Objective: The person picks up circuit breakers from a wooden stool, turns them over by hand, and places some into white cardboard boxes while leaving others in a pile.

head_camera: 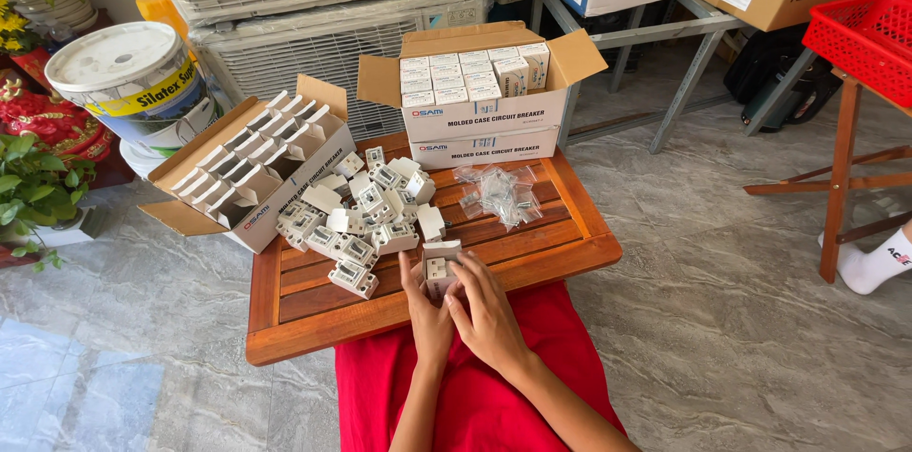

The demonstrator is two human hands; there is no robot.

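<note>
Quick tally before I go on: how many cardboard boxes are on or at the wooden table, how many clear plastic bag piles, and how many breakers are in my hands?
Cardboard boxes: 3, one tilted open at the left, two stacked at the back, the top one open on a shut one
Clear plastic bag piles: 1
Breakers in hand: 1, held by left hand and right hand
Total: 5

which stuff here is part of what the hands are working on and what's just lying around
In use: left hand and right hand holding a small white box; breaker pile; screw bags; open cartons.
Lying about: paint bucket, red basket, potted plant.
</note>
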